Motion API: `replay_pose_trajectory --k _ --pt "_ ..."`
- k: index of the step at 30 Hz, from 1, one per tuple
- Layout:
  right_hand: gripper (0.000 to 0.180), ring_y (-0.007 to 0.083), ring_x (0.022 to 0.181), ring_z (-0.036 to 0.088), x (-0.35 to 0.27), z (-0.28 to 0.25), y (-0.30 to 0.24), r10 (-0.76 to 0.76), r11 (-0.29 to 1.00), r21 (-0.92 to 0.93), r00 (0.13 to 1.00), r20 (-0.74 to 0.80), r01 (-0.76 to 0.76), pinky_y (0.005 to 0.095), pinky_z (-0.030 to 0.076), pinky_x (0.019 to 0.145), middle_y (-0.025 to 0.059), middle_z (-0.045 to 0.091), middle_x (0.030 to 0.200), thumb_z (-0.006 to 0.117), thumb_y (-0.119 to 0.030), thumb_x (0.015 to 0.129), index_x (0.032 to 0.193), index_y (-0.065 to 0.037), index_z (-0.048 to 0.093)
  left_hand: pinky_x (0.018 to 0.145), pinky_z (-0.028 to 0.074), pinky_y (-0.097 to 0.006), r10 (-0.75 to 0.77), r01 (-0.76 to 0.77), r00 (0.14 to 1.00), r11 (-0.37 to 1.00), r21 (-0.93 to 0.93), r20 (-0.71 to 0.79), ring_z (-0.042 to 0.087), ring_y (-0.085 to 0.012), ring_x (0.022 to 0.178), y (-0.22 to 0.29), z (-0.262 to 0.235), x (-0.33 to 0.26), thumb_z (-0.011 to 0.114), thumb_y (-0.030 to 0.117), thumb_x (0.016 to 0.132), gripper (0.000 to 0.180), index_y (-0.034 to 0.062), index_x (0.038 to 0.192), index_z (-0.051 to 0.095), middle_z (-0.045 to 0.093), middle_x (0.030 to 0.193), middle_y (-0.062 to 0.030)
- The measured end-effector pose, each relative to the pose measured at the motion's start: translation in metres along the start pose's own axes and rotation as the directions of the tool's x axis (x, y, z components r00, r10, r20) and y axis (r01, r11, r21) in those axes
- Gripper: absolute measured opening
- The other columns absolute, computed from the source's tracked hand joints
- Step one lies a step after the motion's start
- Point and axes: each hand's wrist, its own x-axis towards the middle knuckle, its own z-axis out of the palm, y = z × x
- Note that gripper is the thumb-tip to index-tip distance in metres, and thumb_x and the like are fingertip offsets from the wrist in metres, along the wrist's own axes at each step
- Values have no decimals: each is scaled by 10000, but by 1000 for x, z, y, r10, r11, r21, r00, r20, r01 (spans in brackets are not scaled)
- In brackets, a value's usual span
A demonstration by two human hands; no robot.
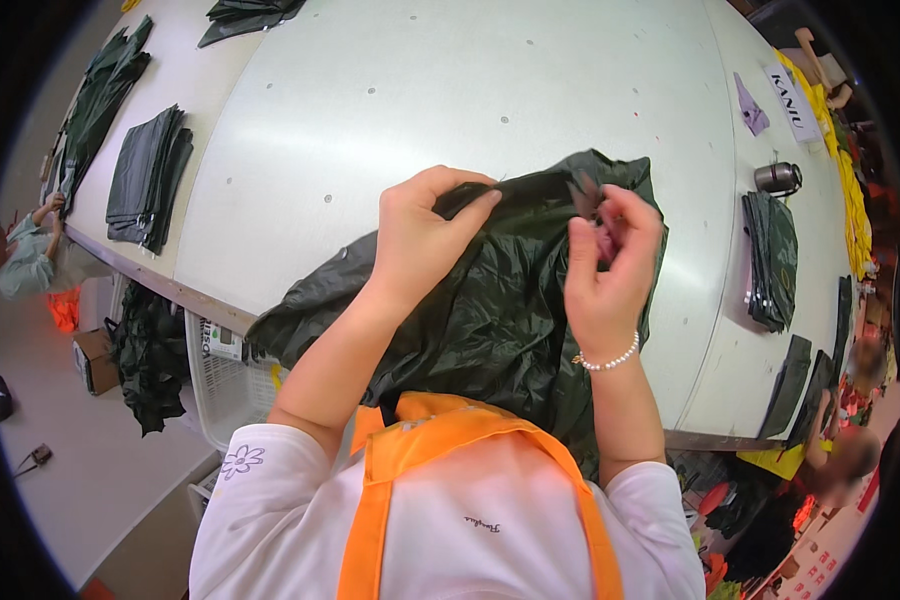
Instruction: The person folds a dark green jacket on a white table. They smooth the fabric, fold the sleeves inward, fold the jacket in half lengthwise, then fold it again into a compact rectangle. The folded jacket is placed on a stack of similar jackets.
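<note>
Left hand (420,225) pinches the dark sheet (490,290) draped over the near edge of the tabletop (420,120); right hand (615,260) curls beside it, its grip too blurred to tell

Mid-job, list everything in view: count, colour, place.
Crumpled sheet: one, dark green, table's near side
Table: one, whitish, centre
Folded piles: several, dark green, table's left and right
Loose heap: one, dark green, left of crate
Crate: one, white, below table's left
Carton: one, brown, left floor
Flask: one, grey, table's right
Small cloth: one, purple, beyond flask
Box or card: one, white, beside small cloth
Draped material: count unclear, yellow, right edge
Other people: count unclear, left and right
Apron: one, orange, chest
Left hand: one, pinching sheet
Right hand: one, over sheet
</note>
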Motion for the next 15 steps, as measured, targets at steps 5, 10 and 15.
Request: replay_pose_trajectory --k 5,10,15 --pt "237 179 732 589 -23 -17 -21 10 995 -102 999 48 -5 252 502 621 86 566 885 680 -66 826 1033 -25 571 607 480 -215 281 -256 957 937 237 -74 618 -101 649 7 13 -25 735 -10 720 129 17 839 691 669 738 -61" --pt "218 221 663 596 -39 -10 -13 -112 964 -239 993 46 120 305 489 555 77 571 837 697 -119 812 994 -51 597 541 471 -234 443 -408 896 856 318 -42 617 -139 598 9 24 -47 746 -30 659 182 33 821 690 656 748 -63" --pt "210 223 615 565 -44 -21 -20 -284 818 -499 955 83 286 309 447 522 45 567 813 705 -195 797 952 -80 623 496 458 -240 547 -496 837 766 408 -9 602 -166 562 10 25 -56 753 -21 633 191 45 798 683 640 723 -53"
